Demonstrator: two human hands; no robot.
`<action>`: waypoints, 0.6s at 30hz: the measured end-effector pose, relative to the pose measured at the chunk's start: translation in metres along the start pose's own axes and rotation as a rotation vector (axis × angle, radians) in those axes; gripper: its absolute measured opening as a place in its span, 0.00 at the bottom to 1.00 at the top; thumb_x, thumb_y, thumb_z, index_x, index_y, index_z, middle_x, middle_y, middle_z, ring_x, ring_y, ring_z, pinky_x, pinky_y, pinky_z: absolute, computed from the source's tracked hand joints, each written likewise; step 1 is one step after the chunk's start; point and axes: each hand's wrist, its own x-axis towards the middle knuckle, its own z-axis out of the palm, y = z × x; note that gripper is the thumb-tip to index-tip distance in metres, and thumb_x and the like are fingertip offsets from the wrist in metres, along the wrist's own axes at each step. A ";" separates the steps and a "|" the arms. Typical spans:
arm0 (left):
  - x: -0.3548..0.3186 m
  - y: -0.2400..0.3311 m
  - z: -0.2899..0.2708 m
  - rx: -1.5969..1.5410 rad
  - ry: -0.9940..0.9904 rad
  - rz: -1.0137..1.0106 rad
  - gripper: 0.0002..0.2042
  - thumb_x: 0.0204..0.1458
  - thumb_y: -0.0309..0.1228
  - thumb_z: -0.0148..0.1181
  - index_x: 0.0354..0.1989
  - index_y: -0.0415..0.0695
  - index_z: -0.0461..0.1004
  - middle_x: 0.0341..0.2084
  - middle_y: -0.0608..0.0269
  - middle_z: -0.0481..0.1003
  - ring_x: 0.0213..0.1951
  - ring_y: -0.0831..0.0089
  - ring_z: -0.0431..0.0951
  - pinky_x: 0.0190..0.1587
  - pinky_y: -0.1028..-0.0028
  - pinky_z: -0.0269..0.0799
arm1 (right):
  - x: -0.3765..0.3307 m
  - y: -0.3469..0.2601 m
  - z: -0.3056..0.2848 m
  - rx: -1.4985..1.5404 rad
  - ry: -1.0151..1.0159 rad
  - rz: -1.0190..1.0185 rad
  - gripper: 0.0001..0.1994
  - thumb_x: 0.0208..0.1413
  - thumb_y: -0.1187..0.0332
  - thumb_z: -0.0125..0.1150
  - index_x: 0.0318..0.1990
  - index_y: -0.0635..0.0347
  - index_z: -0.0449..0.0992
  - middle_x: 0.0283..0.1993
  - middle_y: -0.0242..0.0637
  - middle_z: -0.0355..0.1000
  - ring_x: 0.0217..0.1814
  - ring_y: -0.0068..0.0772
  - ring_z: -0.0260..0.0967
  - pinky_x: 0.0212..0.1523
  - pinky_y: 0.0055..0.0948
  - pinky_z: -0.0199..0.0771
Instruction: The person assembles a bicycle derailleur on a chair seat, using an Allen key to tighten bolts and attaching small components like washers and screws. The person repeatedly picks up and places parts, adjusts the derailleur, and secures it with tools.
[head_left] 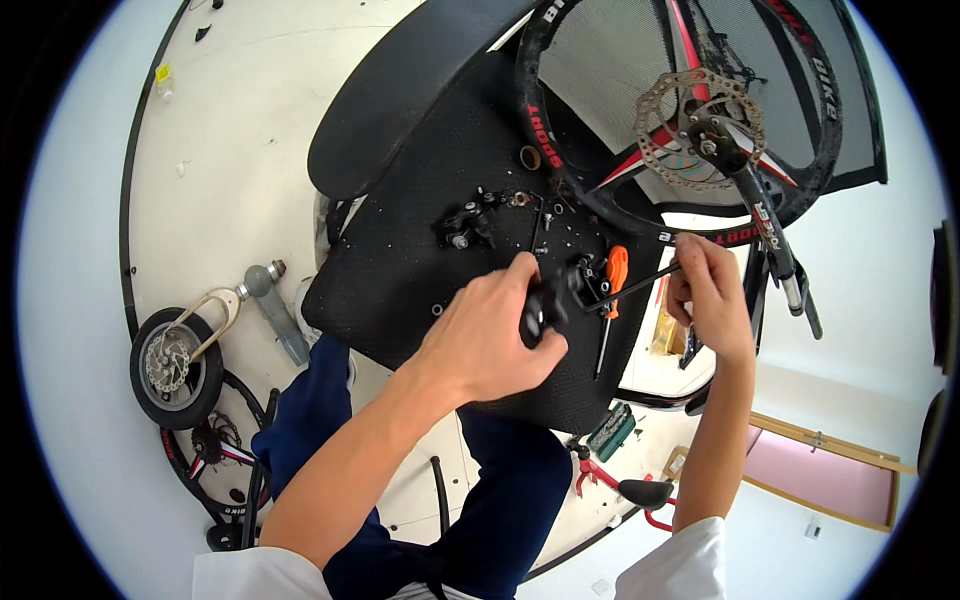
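— Black perforated mat (400, 260) covers the table, and that is where both hands are working. What is the left hand (490, 335) on?

— Its fingers are clamped around a black brake caliper (558, 295), held just above the mat near its right edge.

— And the right hand (712, 300)?

— Its fingers are pinched together on the end of a long black hex key (635, 287), whose other end reaches into the caliper.

— What lies close by?

— An orange-handled screwdriver (612, 290) rests on the mat just behind the caliper, handle away from the person. A second black caliper (466, 226) sits further back on the mat, with small bolts (545, 215) scattered near it. A bicycle wheel (690, 110) with a disc rotor (695, 125) lies beyond. On the floor to the left is a small wheel (175, 368).
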 end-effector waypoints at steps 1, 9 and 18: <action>-0.003 -0.005 0.001 0.050 0.016 -0.017 0.12 0.39 0.25 0.59 0.32 0.34 0.68 0.22 0.46 0.72 0.26 0.47 0.74 0.32 0.61 0.70 | 0.001 0.000 -0.001 0.015 -0.015 -0.009 0.17 0.70 0.63 0.45 0.27 0.63 0.65 0.15 0.24 0.52 0.13 0.15 0.47 0.13 0.20 0.48; -0.004 -0.005 0.003 -0.319 -0.219 -0.393 0.12 0.39 0.29 0.67 0.29 0.33 0.75 0.21 0.57 0.76 0.28 0.69 0.78 0.38 0.71 0.73 | 0.009 -0.001 0.010 0.226 -0.102 -0.032 0.19 0.70 0.60 0.42 0.25 0.58 0.59 0.13 0.23 0.45 0.10 0.15 0.41 0.10 0.20 0.40; 0.000 -0.003 0.000 -0.910 -0.204 -0.607 0.19 0.58 0.45 0.56 0.21 0.44 0.67 0.13 0.74 0.59 0.12 0.88 0.50 0.15 0.81 0.41 | -0.010 0.056 0.057 0.742 0.296 0.139 0.19 0.69 0.53 0.43 0.27 0.52 0.57 0.15 0.26 0.47 0.10 0.20 0.46 0.12 0.22 0.43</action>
